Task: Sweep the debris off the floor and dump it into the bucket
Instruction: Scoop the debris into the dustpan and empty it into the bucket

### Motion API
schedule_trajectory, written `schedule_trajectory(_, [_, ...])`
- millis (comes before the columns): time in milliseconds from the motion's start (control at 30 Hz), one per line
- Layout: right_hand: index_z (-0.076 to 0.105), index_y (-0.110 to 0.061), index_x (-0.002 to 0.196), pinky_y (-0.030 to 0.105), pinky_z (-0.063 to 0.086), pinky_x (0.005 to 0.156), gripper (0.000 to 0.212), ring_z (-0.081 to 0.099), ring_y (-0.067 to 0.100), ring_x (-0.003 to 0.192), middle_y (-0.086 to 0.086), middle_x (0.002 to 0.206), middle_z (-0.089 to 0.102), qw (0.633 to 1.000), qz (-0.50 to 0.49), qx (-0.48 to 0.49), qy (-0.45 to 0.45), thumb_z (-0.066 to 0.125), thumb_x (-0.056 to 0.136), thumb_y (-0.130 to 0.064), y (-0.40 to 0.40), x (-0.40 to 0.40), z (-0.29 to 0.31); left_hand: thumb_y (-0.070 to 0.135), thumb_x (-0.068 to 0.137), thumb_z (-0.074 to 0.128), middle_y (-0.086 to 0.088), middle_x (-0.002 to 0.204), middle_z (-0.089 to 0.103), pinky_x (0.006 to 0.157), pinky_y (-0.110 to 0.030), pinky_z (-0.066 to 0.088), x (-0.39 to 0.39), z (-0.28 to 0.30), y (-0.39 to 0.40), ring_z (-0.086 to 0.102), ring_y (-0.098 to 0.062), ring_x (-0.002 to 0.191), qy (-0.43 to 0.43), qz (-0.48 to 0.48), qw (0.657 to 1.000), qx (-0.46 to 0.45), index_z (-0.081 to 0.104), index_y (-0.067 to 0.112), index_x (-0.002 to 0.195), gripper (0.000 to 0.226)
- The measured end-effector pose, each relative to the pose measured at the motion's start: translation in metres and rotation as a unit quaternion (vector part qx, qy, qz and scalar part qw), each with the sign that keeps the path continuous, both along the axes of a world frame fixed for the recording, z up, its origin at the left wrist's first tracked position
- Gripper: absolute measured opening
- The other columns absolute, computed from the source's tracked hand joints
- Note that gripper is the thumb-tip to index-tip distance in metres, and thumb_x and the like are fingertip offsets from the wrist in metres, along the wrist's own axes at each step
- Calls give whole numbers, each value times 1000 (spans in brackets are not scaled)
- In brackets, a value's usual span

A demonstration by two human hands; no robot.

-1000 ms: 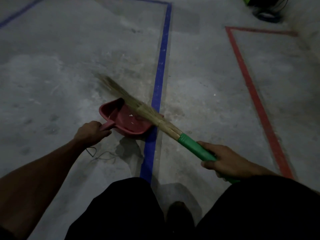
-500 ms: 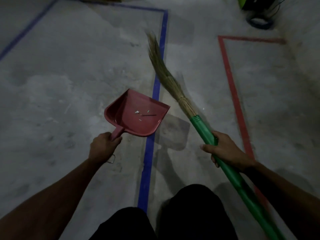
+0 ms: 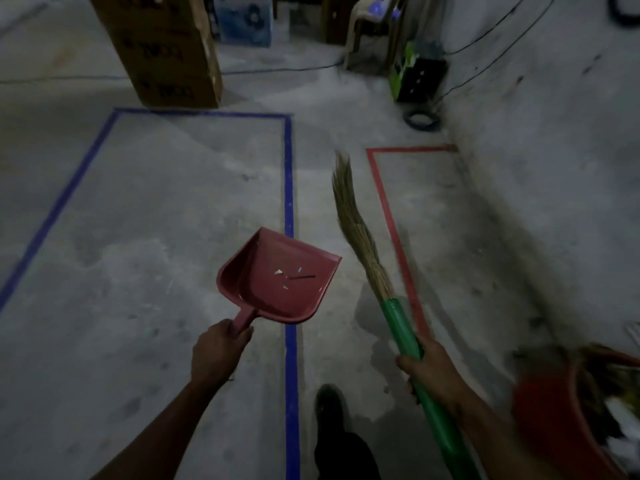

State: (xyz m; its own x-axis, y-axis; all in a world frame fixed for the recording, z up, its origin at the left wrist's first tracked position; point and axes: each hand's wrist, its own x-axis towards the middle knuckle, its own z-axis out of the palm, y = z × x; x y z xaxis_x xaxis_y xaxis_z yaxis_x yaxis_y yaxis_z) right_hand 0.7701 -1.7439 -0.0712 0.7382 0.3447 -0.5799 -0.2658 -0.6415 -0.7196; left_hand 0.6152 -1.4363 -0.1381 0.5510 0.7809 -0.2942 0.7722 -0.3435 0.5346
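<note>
Red dustpan up off the floor, left hand wrapped round its handle, scraps of debris lying in the pan.

Right hand grips the green broom, bristles forward between blue tape line and red tape line. Bare concrete floor ahead; red bucket sits low right, near the wall.

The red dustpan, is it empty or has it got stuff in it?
Not empty: the dustpan holds a few pale scraps and a thin dark stick.
</note>
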Motion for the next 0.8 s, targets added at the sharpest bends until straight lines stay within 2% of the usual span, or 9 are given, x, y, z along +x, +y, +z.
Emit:
schedule_trajectory(67, [52,-5,111,26,40,37,24,49,22,42,17,69,54,999,-33,-10,-11,58,89,3,-13,-35,22,41,85,66,5,57,55,47,-22,28,-21,19,-10,50,-6,52,-4,-18,1000,5,52,19,64,34])
schedule_trajectory(200, [55,-7,105,23,39,35,20,50,22,42,15,63,54,995,-95,-15,-27,60,89,3,-49,-104,55,42,84,66,3,59,57,48,-24,32,-64,52,-31,54,-11,54,10,-89,996,2,58,15,70,31])
schedule_trajectory(333, [59,-9,107,25,42,37,24,54,17,39,4,53,59,991,-121,-17,-52,62,87,3,-93,-157,74,43,83,66,4,58,58,47,-22,34,-95,80,-54,55,-9,53,13,-133,991,-6,58,18,70,30])
schedule_trajectory(433, [57,-13,111,24,42,38,28,57,17,40,9,62,63,988,-143,-42,-43,63,86,-1,-119,-183,82,42,83,67,3,59,58,48,-23,34,-103,96,-72,56,-11,55,5,-161,987,-8,58,18,69,29])
schedule_trajectory(600, [60,-5,106,25,45,39,19,58,19,48,16,76,62,980,-192,-49,-34,64,87,-3,-162,-209,92,41,85,65,1,63,58,51,-26,35,-97,112,-108,58,-18,60,7,-221,975,1,58,17,72,28])
schedule_trajectory(700, [61,0,102,21,43,37,16,57,11,42,13,71,59,977,-200,-49,-48,64,87,-2,-194,-222,97,41,85,65,2,62,58,51,-26,35,-85,114,-137,55,-16,58,8,-257,966,4,57,19,70,27])
schedule_trajectory(800, [62,-8,98,21,43,37,15,56,9,38,14,70,63,969,-237,-54,-50,66,84,-4,-233,-235,94,41,86,64,-2,67,60,51,-26,36,-68,112,-177,57,-18,60,19,-301,953,12,62,15,78,27])
